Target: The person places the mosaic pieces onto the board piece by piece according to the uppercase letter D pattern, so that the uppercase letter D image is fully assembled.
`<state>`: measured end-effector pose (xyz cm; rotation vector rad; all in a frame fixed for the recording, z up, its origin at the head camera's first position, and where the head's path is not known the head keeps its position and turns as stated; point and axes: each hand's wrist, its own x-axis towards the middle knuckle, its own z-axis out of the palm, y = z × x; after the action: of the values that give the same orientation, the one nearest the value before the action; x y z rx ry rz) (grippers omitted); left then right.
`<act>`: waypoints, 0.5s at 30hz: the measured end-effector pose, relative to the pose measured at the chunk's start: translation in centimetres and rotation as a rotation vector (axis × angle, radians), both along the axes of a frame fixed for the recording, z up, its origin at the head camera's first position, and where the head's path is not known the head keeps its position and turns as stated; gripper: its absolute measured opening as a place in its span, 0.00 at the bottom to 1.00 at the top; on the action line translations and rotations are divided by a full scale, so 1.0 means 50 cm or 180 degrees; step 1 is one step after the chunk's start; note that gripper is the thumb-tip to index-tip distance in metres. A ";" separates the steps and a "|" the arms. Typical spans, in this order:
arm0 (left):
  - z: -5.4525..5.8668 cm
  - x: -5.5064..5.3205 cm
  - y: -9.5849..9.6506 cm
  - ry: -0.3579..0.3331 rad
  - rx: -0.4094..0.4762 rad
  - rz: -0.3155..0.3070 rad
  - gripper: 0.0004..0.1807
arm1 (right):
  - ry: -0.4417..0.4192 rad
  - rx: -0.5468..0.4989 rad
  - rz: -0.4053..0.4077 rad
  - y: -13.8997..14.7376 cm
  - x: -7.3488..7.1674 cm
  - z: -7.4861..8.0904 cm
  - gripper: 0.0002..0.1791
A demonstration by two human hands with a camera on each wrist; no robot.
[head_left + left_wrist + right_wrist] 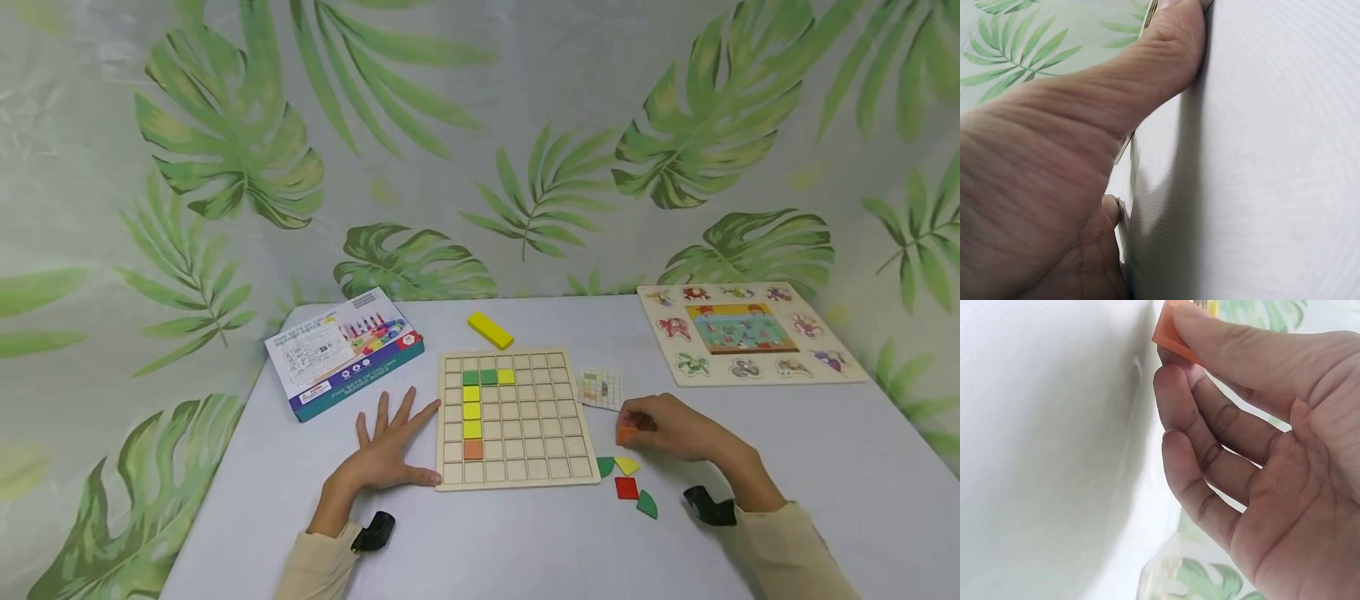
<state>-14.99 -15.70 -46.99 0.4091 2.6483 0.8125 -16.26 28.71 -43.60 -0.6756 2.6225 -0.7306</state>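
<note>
My right hand (670,425) pinches an orange square tile (1172,332) between thumb and fingers, just right of the wooden grid board (517,482). Spread out flat, my left hand (386,450) has its thumb and index fingertip at the board's left edge. On the board, two green tiles (480,377) and a yellow tile (506,377) form a row near the top. Below the row's left end runs a column of yellow tiles (472,410) with an orange tile (473,450) at its foot. A small pattern card (600,389) lies by the board's right edge.
Near my right hand lie a red square tile (626,488), a yellow piece (627,465) and two green curved pieces (647,504). A yellow bar (491,330) sits behind the board. A boxed toy (345,354) stands back left, and a wooden picture puzzle (750,335) back right.
</note>
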 end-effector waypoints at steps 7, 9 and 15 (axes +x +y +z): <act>-0.002 0.001 -0.003 0.0034 0.0002 -0.0014 0.63 | 0.0177 -0.0014 0.0169 -0.041 -0.015 0.014 0.04; -0.003 0.000 -0.005 0.0028 0.0001 -0.0028 0.63 | 0.0255 -0.0063 0.0262 -0.057 -0.020 0.015 0.05; -0.004 0.000 -0.005 0.0026 0.0080 -0.0025 0.63 | 0.0332 -0.0193 0.0446 -0.111 -0.031 0.020 0.06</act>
<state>-14.97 -15.96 -47.19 0.4298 2.6449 0.8441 -17.82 23.16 -42.62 -0.9282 2.6216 -0.7541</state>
